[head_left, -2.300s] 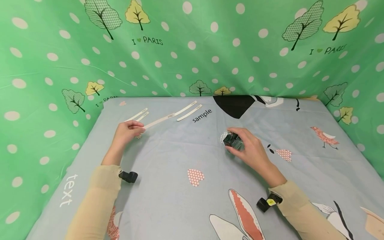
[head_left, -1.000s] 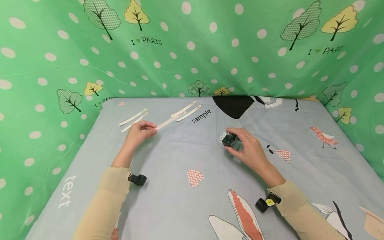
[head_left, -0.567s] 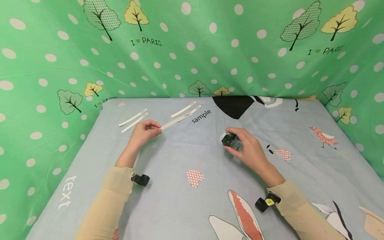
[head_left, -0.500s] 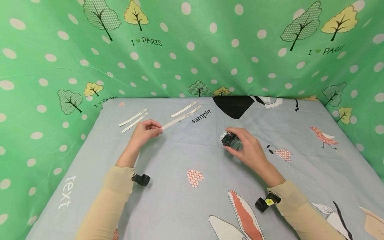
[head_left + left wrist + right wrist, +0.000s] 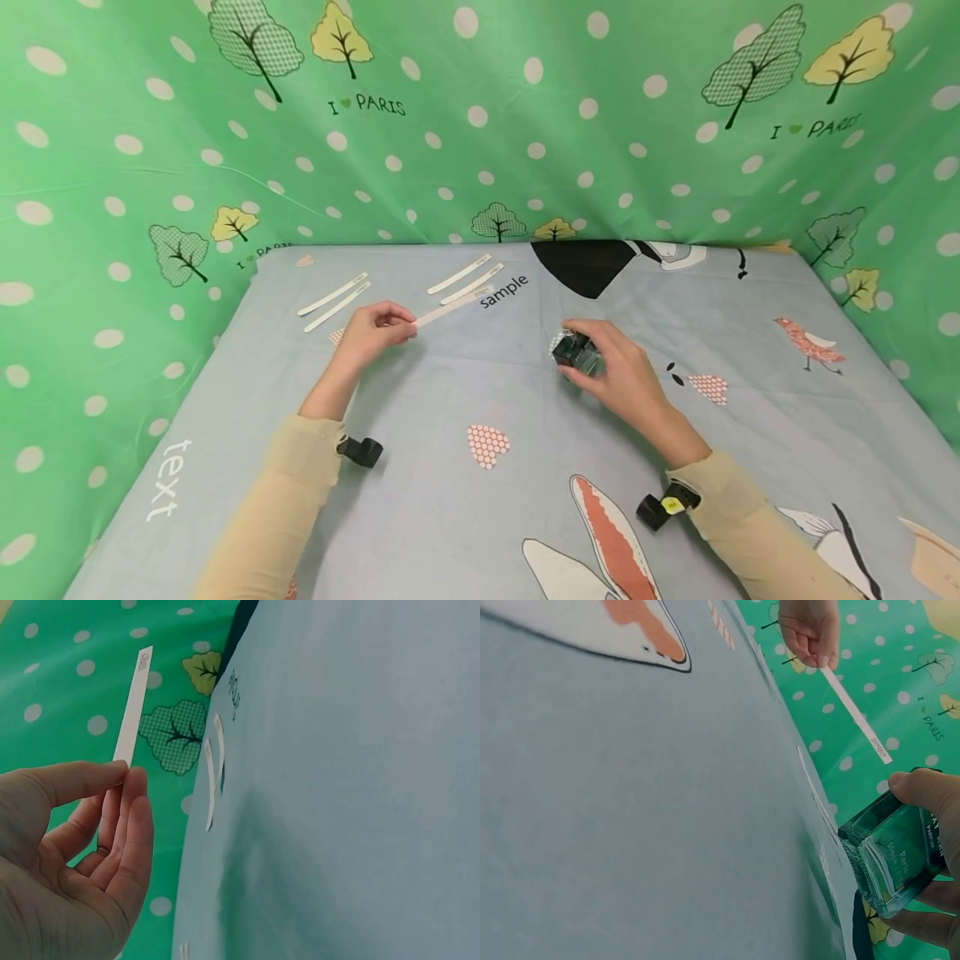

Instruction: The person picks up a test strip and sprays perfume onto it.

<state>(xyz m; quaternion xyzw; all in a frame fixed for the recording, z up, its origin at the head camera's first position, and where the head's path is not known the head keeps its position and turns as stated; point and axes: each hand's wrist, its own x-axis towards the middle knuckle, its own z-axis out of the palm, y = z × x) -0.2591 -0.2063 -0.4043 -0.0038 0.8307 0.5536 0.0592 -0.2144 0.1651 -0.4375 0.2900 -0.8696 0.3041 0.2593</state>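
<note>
My left hand (image 5: 373,333) pinches one end of a white perfume test strip (image 5: 452,308) between thumb and index finger. In the left wrist view the strip (image 5: 133,709) stands up from the fingertips, small print at its far end. My right hand (image 5: 628,368) grips a dark green glass perfume bottle (image 5: 588,358), thumb on one side and fingers on the other. The right wrist view shows the bottle (image 5: 894,864) tilted, with "Paris" lettering on its glass; the strip's printed end points toward it across a gap.
Two more test strips (image 5: 459,275) lie at the back middle of the patterned cloth (image 5: 420,517), partly overlapped by the held one. Another pair (image 5: 333,293) lies further left. A green polka-dot curtain (image 5: 435,108) hangs behind and at both sides.
My left hand has moved to the right with the strip, bringing it nearer the bottle and uncovering the left pair of strips. My right hand keeps its grip and has hardly moved.
</note>
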